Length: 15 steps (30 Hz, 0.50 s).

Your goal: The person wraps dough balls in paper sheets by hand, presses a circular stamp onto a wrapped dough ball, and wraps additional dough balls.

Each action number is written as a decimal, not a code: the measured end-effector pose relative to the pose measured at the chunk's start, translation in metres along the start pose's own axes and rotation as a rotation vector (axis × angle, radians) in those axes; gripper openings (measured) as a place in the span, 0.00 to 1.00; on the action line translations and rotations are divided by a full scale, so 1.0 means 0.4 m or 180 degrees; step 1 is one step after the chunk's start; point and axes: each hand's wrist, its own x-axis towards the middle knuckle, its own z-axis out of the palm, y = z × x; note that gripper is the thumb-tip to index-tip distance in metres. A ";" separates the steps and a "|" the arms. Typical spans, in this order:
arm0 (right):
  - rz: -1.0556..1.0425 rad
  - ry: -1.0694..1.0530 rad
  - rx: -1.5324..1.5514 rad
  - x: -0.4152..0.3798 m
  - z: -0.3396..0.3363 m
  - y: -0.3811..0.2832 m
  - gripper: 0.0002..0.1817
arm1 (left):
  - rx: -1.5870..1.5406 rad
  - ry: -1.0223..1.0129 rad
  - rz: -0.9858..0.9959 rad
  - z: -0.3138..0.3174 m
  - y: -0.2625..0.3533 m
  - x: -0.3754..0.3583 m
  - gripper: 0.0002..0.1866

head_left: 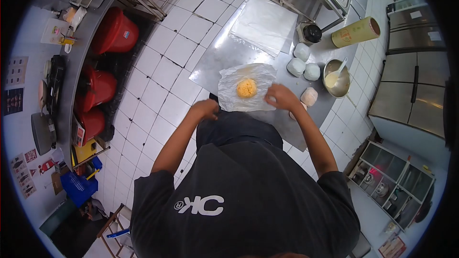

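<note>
Head view, left hand point(205, 109) and right hand point(282, 96) fingers pinching wrap sheet point(234, 96) edges, rice mound point(246, 88) between them

Black short-sleeved T-shirt point(248, 200) with white lettering; bare forearms.

Bright, even overhead light glares off the steel table point(229, 57) (fisheye edges bend, corners black).

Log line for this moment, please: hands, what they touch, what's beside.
left hand: on wrap sheet edge | right hand: on sheet edge | on sheet: yellow mound | beside: wrapped balls, bowl
</note>
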 end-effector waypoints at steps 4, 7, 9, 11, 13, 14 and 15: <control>-0.0146 0.1689 -0.0283 0.160 -0.097 -0.023 0.17 | -0.0957 0.1783 0.0247 -0.126 0.051 0.106 0.22; 0.0195 0.1690 -0.0816 0.243 -0.101 0.037 0.21 | 0.0329 0.2862 0.0296 -0.165 0.099 0.195 0.25; 0.0489 0.0202 -0.0090 0.278 -0.082 0.095 0.19 | -0.0282 0.1800 0.0173 -0.148 0.071 0.251 0.22; 0.0332 0.0345 -0.0272 0.275 -0.087 0.083 0.13 | -0.0297 0.1775 0.0249 -0.128 0.052 0.258 0.20; -0.0153 0.0795 -0.0225 0.232 -0.098 0.048 0.07 | -0.0350 0.1709 0.0322 -0.112 0.061 0.234 0.18; -0.0410 0.0935 -0.0357 0.209 -0.095 0.033 0.07 | -0.0196 0.1618 0.0409 -0.108 0.069 0.209 0.15; -0.0392 0.0935 -0.0337 0.184 -0.085 0.021 0.07 | -0.0042 0.1520 0.0496 -0.101 0.077 0.181 0.11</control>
